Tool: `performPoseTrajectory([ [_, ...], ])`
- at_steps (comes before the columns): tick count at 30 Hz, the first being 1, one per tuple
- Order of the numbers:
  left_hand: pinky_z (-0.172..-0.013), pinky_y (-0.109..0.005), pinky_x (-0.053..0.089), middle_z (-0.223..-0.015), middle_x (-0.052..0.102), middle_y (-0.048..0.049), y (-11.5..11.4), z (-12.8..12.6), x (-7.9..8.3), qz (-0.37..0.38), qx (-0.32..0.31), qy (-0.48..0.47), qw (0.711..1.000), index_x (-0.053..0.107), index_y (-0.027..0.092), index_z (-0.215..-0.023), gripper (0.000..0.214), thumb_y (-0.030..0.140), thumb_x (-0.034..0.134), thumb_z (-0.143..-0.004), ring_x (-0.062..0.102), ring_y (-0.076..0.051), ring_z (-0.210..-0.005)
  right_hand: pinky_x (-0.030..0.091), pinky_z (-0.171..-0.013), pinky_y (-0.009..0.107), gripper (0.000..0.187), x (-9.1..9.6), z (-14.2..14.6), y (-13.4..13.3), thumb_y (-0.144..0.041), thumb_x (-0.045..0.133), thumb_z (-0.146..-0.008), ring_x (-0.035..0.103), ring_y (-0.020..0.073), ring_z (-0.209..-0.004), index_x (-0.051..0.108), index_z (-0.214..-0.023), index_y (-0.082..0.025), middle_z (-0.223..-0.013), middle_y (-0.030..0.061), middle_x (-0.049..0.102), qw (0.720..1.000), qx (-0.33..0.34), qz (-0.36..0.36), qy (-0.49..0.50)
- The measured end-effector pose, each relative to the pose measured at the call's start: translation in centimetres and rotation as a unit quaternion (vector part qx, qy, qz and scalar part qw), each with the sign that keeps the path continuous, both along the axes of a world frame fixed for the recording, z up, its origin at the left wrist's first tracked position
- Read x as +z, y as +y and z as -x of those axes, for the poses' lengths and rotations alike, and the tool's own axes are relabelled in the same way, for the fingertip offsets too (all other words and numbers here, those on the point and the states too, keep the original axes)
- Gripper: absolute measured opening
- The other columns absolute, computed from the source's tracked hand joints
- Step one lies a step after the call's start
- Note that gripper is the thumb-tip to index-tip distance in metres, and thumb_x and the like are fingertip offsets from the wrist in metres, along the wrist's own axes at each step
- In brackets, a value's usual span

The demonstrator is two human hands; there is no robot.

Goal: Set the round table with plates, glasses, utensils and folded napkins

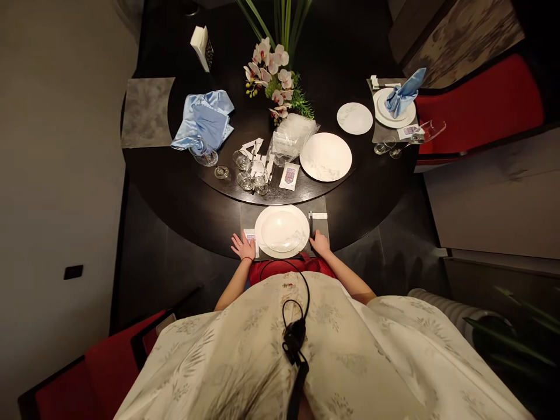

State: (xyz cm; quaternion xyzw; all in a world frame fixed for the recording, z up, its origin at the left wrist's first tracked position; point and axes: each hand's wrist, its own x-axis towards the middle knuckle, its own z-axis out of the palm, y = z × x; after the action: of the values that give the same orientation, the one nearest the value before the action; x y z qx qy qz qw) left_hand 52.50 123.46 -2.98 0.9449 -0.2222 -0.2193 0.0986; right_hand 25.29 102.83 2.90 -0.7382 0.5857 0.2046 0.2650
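In front of me a white plate [261, 248] with a smaller plate [282, 229] on it lies on a grey placemat [322, 205]. My left hand [244, 248] rests with spread fingers at the mat's left side, touching a small printed white packet [249, 234]. To the right of the plates, my right hand [321, 244] has its fingers closed at the lower end of dark chopsticks [311, 224]. Their upper part lies by a white rest [321, 216]. The right fingertips are partly hidden.
The raised turntable holds glasses [256, 173], a large plate [326, 157], plastic-wrapped items [292, 137], blue napkins [207, 119] and orchids [277, 70]. A place setting with a folded napkin [405, 93] stands right, beside a red chair [481, 108]. Another red chair [105, 356] is lower left.
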Motion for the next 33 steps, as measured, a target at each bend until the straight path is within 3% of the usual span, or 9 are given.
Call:
performPoseTrajectory([
  [5, -0.118, -0.061, 0.011, -0.165, 0.002, -0.0144, 0.2, 0.0, -0.6, 0.006, -0.004, -0.007, 1.000, 0.023, 0.022, -0.156, 0.068, 0.048, 0.038, -0.095, 0.001, -0.032, -0.153, 0.049, -0.081, 0.036, 0.031, 0.3, -0.5, 0.4, -0.031, 0.053, -0.093, 0.067, 0.0316, -0.101, 0.051, -0.118, -0.013, -0.104, 0.0204, 0.068, 1.000, 0.008, -0.009, 0.019],
  [11, -0.118, -0.061, 0.011, -0.165, 0.002, -0.0148, 0.4, 0.0, -0.9, 0.007, -0.008, -0.010, 1.000, 0.021, 0.021, -0.157, 0.069, 0.048, 0.038, -0.095, 0.001, -0.033, -0.153, 0.050, -0.083, 0.034, 0.032, 0.7, -0.5, 0.0, -0.031, 0.055, -0.092, 0.066, 0.0305, -0.103, 0.051, -0.118, -0.012, -0.106, 0.0201, 0.067, 0.999, 0.021, -0.030, 0.025],
  [23, -0.119, -0.059, 0.011, -0.165, 0.002, -0.0147, 0.0, 0.4, 0.3, -0.013, -0.002, -0.003, 1.000, 0.023, 0.021, -0.156, 0.069, 0.047, 0.040, -0.096, 0.001, -0.032, -0.153, 0.049, -0.084, 0.032, 0.033, 2.0, -0.8, -0.5, -0.031, 0.053, -0.094, 0.066, 0.0277, -0.105, 0.052, -0.120, -0.011, -0.110, 0.0195, 0.067, 0.994, 0.047, -0.074, 0.069],
  [27, -0.119, -0.059, 0.011, -0.165, 0.001, -0.0143, -0.1, 0.5, 0.5, -0.017, -0.003, 0.004, 1.000, 0.023, 0.021, -0.156, 0.068, 0.047, 0.040, -0.096, 0.001, -0.032, -0.153, 0.050, -0.084, 0.034, 0.035, 4.0, -2.8, -4.7, -0.036, 0.058, -0.090, 0.066, 0.0293, -0.104, 0.059, -0.118, -0.015, -0.110, 0.0178, 0.068, 0.988, 0.102, -0.075, 0.093],
  [29, -0.119, -0.059, 0.011, -0.165, 0.002, -0.0149, -0.2, 0.6, 0.6, -0.020, 0.000, 0.004, 1.000, 0.024, 0.020, -0.156, 0.067, 0.046, 0.040, -0.096, 0.002, -0.032, -0.153, 0.050, -0.084, 0.036, 0.039, 5.6, -5.8, -8.7, -0.037, 0.053, -0.093, 0.066, 0.0291, -0.102, 0.056, -0.127, -0.017, -0.109, 0.0164, 0.068, 0.990, 0.130, -0.009, 0.058],
  [33, -0.118, -0.060, 0.012, -0.165, 0.004, -0.0163, -0.3, 0.7, 0.6, -0.018, 0.000, -0.003, 1.000, 0.027, 0.018, -0.155, 0.066, 0.045, 0.039, -0.096, 0.003, -0.033, -0.152, 0.050, -0.084, 0.037, 0.061, 8.5, -15.0, -18.4, -0.030, 0.045, -0.096, 0.064, 0.0285, -0.101, 0.027, -0.153, -0.021, -0.123, 0.0176, 0.061, 0.968, 0.184, 0.161, -0.052],
])
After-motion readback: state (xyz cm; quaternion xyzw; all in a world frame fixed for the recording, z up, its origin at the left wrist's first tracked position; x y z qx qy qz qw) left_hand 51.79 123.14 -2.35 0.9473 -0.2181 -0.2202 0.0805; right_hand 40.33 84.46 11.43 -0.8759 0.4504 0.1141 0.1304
